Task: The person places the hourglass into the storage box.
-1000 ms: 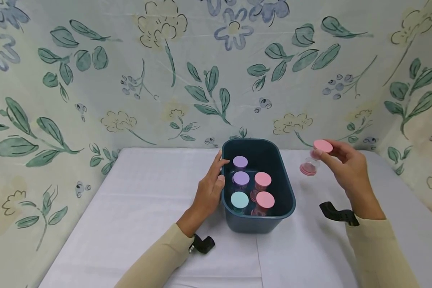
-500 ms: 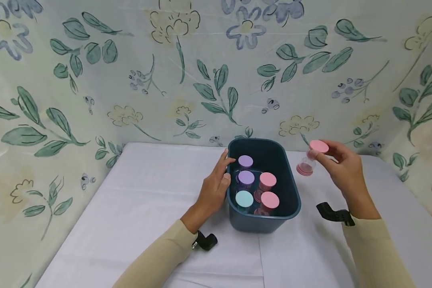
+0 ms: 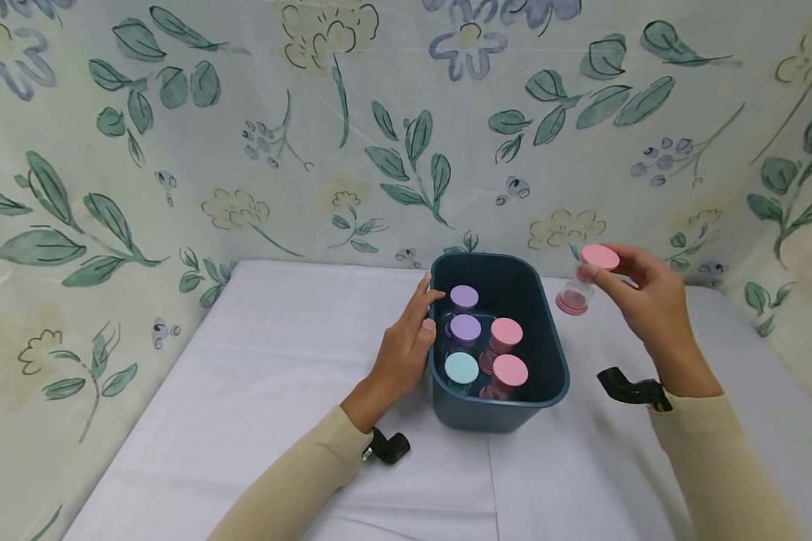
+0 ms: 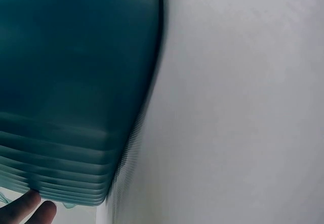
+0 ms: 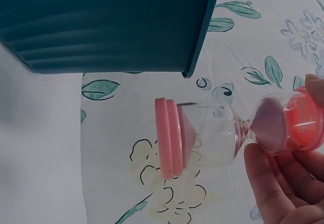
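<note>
My right hand [image 3: 649,293] pinches a pink-capped hourglass [image 3: 599,258] by its upper end, in the air to the right of a dark teal bin [image 3: 474,417]. In the right wrist view, pink sand shows in both bulbs of the hourglass [image 5: 212,133]. My left hand [image 3: 402,338] lies along the bin's left wall, its fingertips at the rim. Inside the bin stand two purple-capped hourglasses [image 3: 465,328], a light blue-capped hourglass [image 3: 462,368] and two pink-capped hourglasses [image 3: 510,371]. The left wrist view shows the bin's outer wall [image 4: 66,82] and two fingertips at its edge.
The bin stands on a table with a white cloth [image 3: 298,361]. A floral curtain [image 3: 352,135] hangs behind the table and round its sides. A black wrist camera mount [image 3: 389,447] sits on the left wrist, another [image 3: 629,389] on the right.
The head view has shifted slightly. My right hand keeps the hourglass beside the bin, now a little closer to it. My left hand stays against the bin's wall.
</note>
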Demonstrator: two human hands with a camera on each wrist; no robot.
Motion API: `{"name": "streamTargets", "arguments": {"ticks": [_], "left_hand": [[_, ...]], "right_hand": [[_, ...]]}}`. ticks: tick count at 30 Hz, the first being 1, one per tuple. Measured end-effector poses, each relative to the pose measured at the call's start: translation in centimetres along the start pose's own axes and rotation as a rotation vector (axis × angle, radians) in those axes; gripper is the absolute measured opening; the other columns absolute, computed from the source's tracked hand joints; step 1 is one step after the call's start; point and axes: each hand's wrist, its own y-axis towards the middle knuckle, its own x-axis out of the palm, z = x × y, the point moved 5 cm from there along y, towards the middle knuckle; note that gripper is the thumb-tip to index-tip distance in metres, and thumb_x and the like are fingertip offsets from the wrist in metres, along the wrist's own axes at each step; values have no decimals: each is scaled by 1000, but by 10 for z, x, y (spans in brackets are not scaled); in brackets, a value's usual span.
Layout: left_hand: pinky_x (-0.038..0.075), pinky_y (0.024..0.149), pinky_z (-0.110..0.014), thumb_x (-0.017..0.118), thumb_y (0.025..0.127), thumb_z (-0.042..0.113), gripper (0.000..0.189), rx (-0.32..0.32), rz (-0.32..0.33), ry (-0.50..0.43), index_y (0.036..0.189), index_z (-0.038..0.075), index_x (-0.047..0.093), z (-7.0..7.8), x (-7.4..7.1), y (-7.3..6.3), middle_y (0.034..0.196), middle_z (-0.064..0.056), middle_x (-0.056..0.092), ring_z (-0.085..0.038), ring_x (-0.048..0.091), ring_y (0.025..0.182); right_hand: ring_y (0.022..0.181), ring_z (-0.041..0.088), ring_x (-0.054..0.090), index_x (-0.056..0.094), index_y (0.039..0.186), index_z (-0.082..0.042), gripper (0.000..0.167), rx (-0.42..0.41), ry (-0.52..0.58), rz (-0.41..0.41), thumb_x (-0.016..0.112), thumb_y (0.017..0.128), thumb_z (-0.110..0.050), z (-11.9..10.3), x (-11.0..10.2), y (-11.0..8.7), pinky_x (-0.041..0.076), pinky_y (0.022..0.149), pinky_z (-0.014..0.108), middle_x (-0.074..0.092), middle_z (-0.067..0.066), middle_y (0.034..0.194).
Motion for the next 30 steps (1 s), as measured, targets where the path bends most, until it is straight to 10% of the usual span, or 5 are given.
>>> {"name": "streamTargets", "arguments": {"ticks": [20,30], "left_hand": [[40,104,-43,22,100,36,50,16,18,0,144,18,38,2,-2,0,161,3,18,-14,32,140],[39,104,-42,26,100,29,47,2,10,-11,144,18,38,1,-2,-1,161,4,16,-14,32,140]], "right_hand": [[118,14,52,54,138,-23,51,-56,-12,-111,67,90,-35,-35,-5,8,43,102,47,59,1,132],[110,8,55,57,135,-25,50,-75,16,-178,69,88,-34,-53,5,13,48,94,32,63,-1,124]]}}
